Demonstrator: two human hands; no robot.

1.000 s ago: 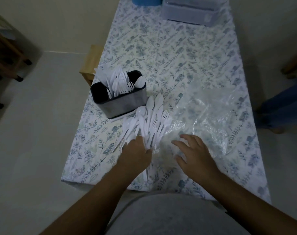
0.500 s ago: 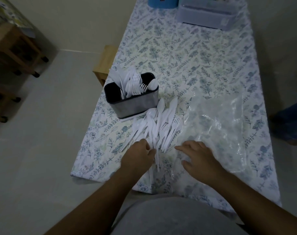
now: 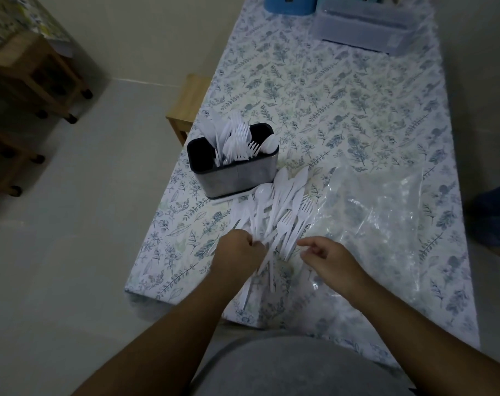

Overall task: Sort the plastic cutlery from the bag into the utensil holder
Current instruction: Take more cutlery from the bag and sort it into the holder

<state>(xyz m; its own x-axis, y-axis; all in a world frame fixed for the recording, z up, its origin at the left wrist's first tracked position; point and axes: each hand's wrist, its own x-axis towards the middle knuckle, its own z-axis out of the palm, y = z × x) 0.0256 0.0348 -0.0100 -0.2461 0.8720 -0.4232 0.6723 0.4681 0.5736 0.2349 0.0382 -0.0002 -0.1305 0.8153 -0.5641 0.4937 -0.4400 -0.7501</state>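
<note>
Dim room, pale floor, long table (image 3: 343,115) under a leaf-print cloth.

Holder (image 3: 233,171): dark inside, steel-grey wall, upright near the left table edge. Stocked with white forks (image 3: 238,140) and knives standing handle-down in the middle section; one spoon (image 3: 270,144) at the right end; left section dark, contents not discernible.

Cutlery pile (image 3: 280,207): loose white knives, forks and spoons, fanned on the cloth just in front and to the right of the holder, heads toward the holder, handles toward the person. One piece lying flat against the holder's base.

Bag (image 3: 386,212): clear plastic, crumpled flat on the cloth, right of the pile and touching it; near edge running under the right hand.

Left hand (image 3: 238,250): knuckles up, fingers curled shut around a bunch of handles at the near end of the pile.

Right hand (image 3: 327,255): just beside the pile's right edge, over the bag, fingers half-curled, thumb and forefinger apart; grip on any piece not discernible.

Far end of table: blue container (image 3: 290,2), clear lidded box (image 3: 366,27).

Off the left edge: wooden stool (image 3: 187,105) partly under the table; wooden wheeled furniture (image 3: 37,78) by the wall.
</note>
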